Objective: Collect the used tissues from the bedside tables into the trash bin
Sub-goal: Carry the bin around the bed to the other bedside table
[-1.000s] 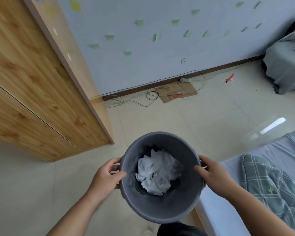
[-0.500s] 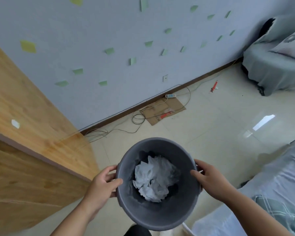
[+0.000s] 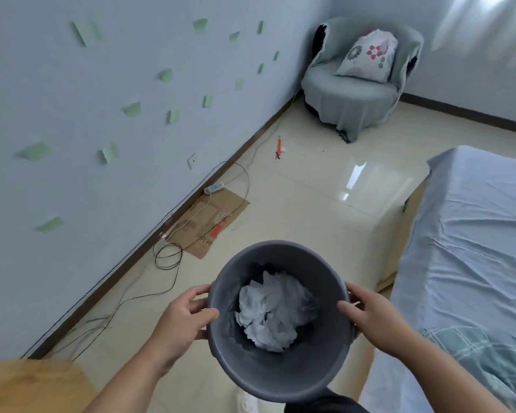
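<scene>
So the crumpled tissues (image 3: 273, 311) lay deep in the trash bin (image 3: 280, 380), held off the floor (image 3: 310, 204). My left grip (image 3: 181, 320) and right grip (image 3: 376, 317) clasped opposite sides of its rim, thumbs inside, probably to steady it. The bed (image 3: 474, 234) lay right of the bin.

matt plastic bin (image 3: 280, 374), crumpled paper tissues (image 3: 273, 312), glossy floor (image 3: 325, 204)

My left grip (image 3: 185, 320) and right grip (image 3: 373, 320) are bare hands. Each continues into a forearm, left forearm (image 3: 125, 380) and right forearm (image 3: 447, 371), uncovered along its full visible length to the lower frame edge. At bottom centre, a near-black garment (image 3: 325, 404) covers my lower body; its type cannot be determined.
</scene>
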